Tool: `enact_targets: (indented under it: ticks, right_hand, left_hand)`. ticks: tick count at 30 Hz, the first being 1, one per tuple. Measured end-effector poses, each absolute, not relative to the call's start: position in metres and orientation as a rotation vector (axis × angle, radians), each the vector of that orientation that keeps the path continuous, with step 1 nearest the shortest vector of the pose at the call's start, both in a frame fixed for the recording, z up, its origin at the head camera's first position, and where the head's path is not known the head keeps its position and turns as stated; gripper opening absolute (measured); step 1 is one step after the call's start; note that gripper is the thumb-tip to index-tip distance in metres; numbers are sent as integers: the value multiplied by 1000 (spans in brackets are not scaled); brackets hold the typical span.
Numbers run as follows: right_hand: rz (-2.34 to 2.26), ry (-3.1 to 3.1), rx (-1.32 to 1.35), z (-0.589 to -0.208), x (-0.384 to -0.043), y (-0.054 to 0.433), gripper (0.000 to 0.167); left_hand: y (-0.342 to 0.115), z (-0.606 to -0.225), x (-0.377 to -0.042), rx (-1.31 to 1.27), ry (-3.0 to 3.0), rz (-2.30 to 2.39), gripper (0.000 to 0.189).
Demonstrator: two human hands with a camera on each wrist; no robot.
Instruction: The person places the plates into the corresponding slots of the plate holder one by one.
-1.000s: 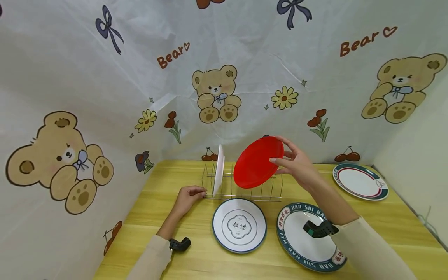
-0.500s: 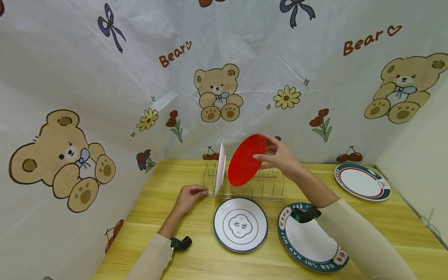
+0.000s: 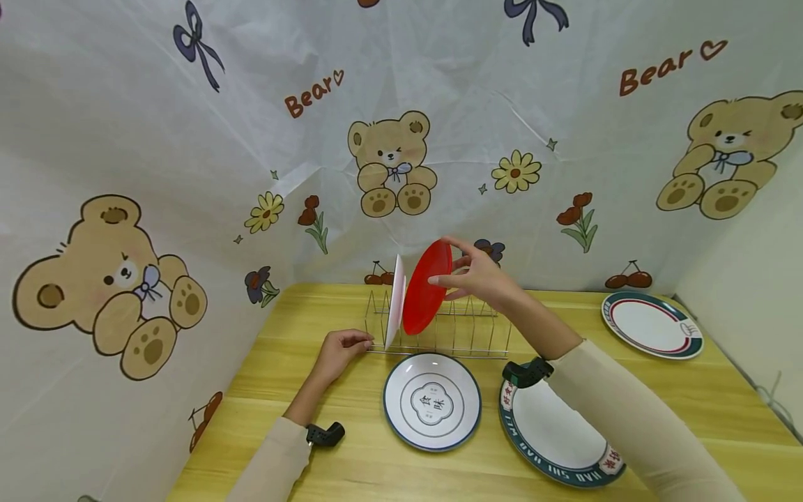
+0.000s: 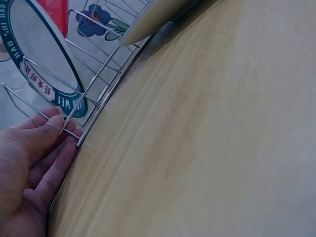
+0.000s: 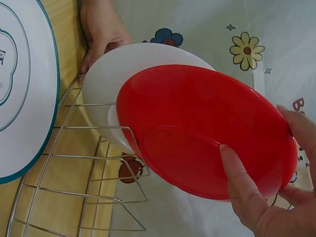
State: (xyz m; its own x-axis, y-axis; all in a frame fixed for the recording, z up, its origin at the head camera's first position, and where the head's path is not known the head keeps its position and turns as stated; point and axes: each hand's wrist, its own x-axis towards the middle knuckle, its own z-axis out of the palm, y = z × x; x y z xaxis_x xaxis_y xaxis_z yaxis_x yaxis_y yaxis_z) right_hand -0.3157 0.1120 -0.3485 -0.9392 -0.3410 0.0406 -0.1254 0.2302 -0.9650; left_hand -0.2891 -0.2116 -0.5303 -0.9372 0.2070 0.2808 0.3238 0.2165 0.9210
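Observation:
My right hand [image 3: 479,279] holds a red plate [image 3: 426,289] by its far right edge, tilted nearly upright above a wire dish rack [image 3: 489,358]. In the right wrist view, the thumb [image 5: 239,180] lies on the red underside while the other fingers are partly hidden behind. A white plate [image 3: 394,307] stands upright in a left slot, just left of the red one; the left wrist view reveals its green lettered rim [image 4: 74,103]. At the rack's near left corner, my left hand [image 3: 339,352] pinches the wire between thumb and fingers.
A white plate with a blue rim [image 3: 404,431] lies flat before the rack. To its right is a larger green-rimmed plate [image 3: 558,439], partly under my right forearm. Another plate [image 3: 652,324] lies at the far right. A bear-print cloth [image 3: 464,90] hangs behind the table.
My right hand has carried the red plate leftward toward the standing white plate and turned it more edge-on. My left hand stays at the rack's corner.

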Motion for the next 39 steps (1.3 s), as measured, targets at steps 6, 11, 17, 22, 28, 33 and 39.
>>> enact_targets:
  ticks: [6, 11, 17, 22, 28, 33, 39]
  right_hand:
    - [-1770, 2337, -434, -349, -322, 101, 92]
    - [-1737, 2350, -468, -350, -324, 91, 90]
    - [-1721, 2361, -471, -354, -328, 78, 84]
    - [-1740, 2349, -431, -363, -333, 74, 80]
    - [-1792, 2320, -391, -367, -336, 73, 77]
    - [-1779, 2336, -395, -368, -339, 70, 75]
    - [-1741, 2365, -430, -372, -341, 67, 73]
  left_hand:
    - [-211, -531, -290, -506, -2373, -1837, 12]
    - [-215, -543, -297, -515, -2376, -1832, 11]
    - [-219, -558, -307, -521, -2347, -1845, 10]
    - [-219, -556, -306, -535, -2342, -1863, 11]
    - [-219, -555, -306, -524, -2361, -1850, 10]
    - [-219, -556, -306, -531, -2349, -1859, 10]
    - [-217, -558, -306, -519, -2336, -1883, 10]
